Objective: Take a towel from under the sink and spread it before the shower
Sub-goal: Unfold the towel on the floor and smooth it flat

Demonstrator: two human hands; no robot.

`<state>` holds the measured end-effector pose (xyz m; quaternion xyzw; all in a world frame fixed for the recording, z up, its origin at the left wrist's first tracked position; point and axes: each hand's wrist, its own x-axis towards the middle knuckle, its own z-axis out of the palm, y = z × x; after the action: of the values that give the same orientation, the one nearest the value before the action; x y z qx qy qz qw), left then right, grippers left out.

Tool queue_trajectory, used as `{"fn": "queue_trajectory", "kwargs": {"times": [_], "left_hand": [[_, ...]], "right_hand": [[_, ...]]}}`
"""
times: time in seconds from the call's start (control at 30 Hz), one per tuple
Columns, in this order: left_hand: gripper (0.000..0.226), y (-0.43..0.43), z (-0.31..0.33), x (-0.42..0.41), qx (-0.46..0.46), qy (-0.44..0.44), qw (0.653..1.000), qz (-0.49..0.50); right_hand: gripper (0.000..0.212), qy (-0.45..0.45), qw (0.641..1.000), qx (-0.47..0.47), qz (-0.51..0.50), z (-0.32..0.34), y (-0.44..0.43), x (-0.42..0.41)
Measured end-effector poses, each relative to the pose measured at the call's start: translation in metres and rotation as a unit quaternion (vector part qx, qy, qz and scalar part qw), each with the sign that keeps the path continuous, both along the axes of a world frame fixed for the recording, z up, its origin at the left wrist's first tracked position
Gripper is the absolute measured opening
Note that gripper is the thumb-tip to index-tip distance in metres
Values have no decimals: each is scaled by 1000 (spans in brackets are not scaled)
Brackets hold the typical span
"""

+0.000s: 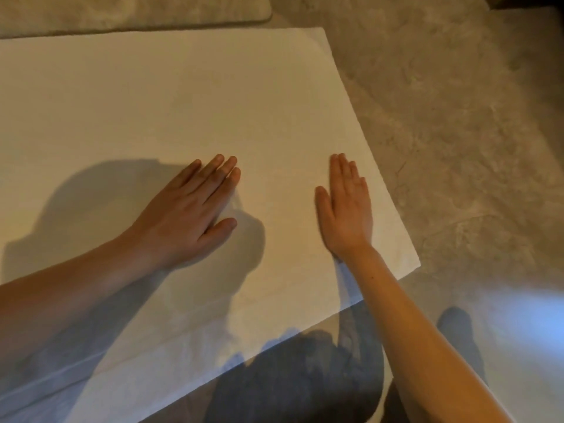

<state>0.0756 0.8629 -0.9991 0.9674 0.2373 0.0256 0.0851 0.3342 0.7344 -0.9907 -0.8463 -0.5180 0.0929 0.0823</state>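
While one white towel (171, 96) lies spread flat on the stone floor (457, 117), two hands press it, left hand (186, 215) and right hand (346, 209), fingers extended, gripping nothing.

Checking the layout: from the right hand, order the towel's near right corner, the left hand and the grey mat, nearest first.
1. Towel's near right corner, just right of the right hand.
2. Left hand, to the left on the towel.
3. Grey mat, top left.
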Motion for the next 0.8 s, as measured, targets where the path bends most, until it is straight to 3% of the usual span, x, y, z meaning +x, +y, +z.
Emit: {"fn": "queue_trajectory", "kwargs": {"times": [0.27,0.43,0.53,0.67,0.8], "left_hand": [[73,-4,6,-1,-15,-7,1000,2],[71,22,18,16,16,-12,1000,8],[70,47,17,21,7,-5,999,35],[68,52,5,15,1,-18,999,42],[68,55,5,17,4,-10,999,38]], "right_hand": [[60,-24,998,-21,-45,9,-7,13],[58,-2,990,40,133,13,50,-55],[57,40,988,36,142,9,87,-71],[56,10,981,21,190,2,86,-35],[59,-8,994,17,106,0,72,21]]}}
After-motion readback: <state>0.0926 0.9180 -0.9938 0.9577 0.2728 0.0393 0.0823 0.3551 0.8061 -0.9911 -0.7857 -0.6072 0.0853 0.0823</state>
